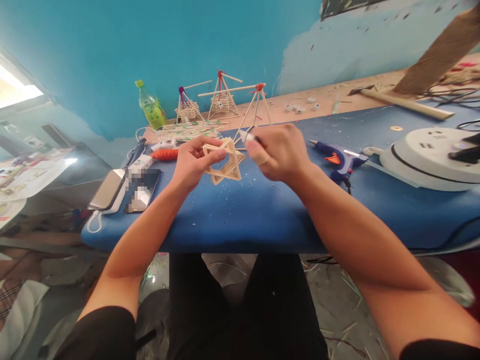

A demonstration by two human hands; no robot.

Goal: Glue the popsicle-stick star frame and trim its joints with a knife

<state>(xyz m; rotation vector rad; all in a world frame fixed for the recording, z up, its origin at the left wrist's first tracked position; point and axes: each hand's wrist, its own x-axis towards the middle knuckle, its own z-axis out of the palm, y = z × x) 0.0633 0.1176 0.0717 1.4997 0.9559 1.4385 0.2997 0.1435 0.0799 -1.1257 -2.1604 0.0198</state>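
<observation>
My left hand (195,160) is closed around a star-shaped frame (225,162) made of pale wooden sticks, held just above the blue table (262,210). Fingers and thumb pinch its left side. My right hand (279,150) is closed on a slim pen-like tool (246,135) with a light tip, which points at the star's upper right corner. A tan band wraps one right finger.
A blue glue gun (339,159) lies right of my hands, beside a round white power hub (431,155). Two phones (127,187) and an orange object (164,154) lie at left. Stick models (223,100), loose sticks and a green bottle (152,107) stand behind.
</observation>
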